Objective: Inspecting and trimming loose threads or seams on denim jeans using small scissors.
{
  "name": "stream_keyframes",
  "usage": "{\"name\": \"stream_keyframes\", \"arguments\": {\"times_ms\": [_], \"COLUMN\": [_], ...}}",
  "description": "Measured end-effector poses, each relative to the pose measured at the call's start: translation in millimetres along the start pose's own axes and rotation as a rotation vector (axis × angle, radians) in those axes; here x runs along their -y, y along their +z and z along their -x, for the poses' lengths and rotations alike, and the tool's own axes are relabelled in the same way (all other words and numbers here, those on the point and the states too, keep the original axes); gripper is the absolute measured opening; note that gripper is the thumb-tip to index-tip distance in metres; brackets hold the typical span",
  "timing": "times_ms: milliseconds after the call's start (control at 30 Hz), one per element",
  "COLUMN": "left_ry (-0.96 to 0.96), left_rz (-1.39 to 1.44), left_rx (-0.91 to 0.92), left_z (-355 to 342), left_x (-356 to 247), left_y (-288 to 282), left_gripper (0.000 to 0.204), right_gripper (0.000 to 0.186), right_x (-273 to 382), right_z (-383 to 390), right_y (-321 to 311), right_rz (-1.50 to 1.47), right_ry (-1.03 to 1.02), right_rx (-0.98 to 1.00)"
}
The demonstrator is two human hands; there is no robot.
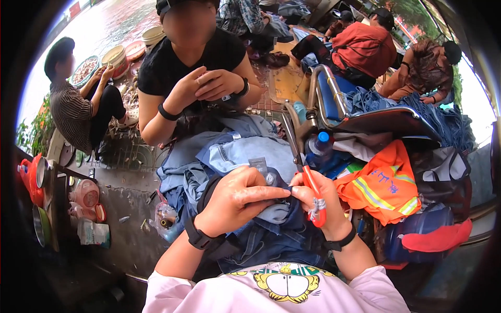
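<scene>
My right hand (330, 206) holds a pair of red-handled scissors (314, 201), whose dark blades point up and away from me. Its thumb and forefinger pinch together at the inner side. Close by, my left hand (237, 201) has its fingers curled and pressed together, the forefinger stretched across to the right fingertips. Anything between those fingertips is too small to make out. Below and beyond both hands lies a pile of denim: dark blue cloth (250, 245) over my lap and a light blue denim garment (240, 155) with a dark label farther off.
A person in black (201, 57) sits opposite, hands together. To the right are a blue-capped bottle (320, 146), an orange reflective vest (383, 182) and a metal-framed chair (334, 99) with denim strips. A plastic bag (166, 224) lies left of the pile. Other people sit farther back.
</scene>
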State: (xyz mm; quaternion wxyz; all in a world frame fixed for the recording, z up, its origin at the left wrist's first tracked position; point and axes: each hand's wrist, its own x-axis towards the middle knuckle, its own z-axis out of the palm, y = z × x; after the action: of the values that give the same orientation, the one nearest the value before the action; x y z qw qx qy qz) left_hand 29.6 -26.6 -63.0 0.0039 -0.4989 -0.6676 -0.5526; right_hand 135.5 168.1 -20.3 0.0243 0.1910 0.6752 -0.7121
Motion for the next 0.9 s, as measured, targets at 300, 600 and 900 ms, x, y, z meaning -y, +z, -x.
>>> {"name": "stream_keyframes", "arguments": {"times_ms": [300,600,900], "left_ry": [-0.024,-0.171,-0.173], "left_rz": [-0.028,0.078,0.080], "left_rx": [0.102,0.065,0.028], "left_z": [-5.3,-10.1,-4.7], "left_x": [-1.3,-5.6,-8.5], "left_y": [5.2,12.5,15.4], "left_gripper": [0.028,0.020,0.020], "right_gripper": [0.014,0.026,0.018], "right_x": [1.2,15.8,16.1], "right_z": [8.5,10.3,12.9], "right_y": [-27.2,-12.8,0.9], "right_rz": [0.046,0.784,0.798], "right_ry": [0.178,-0.554,-0.611], "right_rx": [0.085,0.056,-0.058]}}
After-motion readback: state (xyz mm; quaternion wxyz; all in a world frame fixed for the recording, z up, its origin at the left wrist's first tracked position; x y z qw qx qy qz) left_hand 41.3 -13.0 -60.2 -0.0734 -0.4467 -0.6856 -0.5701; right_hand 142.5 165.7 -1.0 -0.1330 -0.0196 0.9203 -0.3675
